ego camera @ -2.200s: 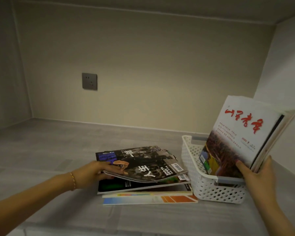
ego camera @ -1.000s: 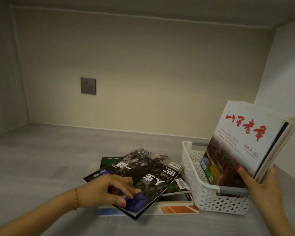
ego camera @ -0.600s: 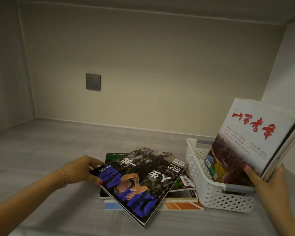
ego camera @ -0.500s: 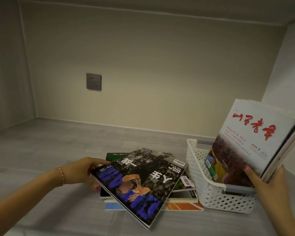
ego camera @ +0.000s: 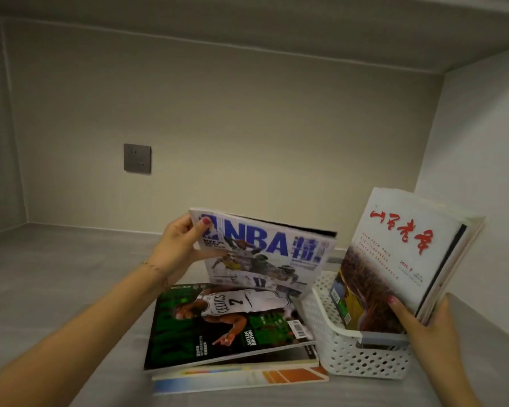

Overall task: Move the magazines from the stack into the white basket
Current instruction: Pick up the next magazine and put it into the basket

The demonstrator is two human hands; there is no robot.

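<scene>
My left hand grips the top left corner of an NBA magazine, held upright above the stack and just left of the white basket. The stack lies flat on the grey surface, with a green Celtics cover on top and an orange-striped one at the bottom. My right hand holds several upright magazines leaning right inside the basket; the front one is white with red characters.
The grey shelf surface stretches left and back to a beige wall with a dark socket plate. A side wall stands close to the right of the basket. A ceiling panel runs overhead.
My left hand has lifted the NBA magazine off the stack and turned it upright, moving it toward the basket. The green cover is now exposed. My right hand stays on the basket's magazines.
</scene>
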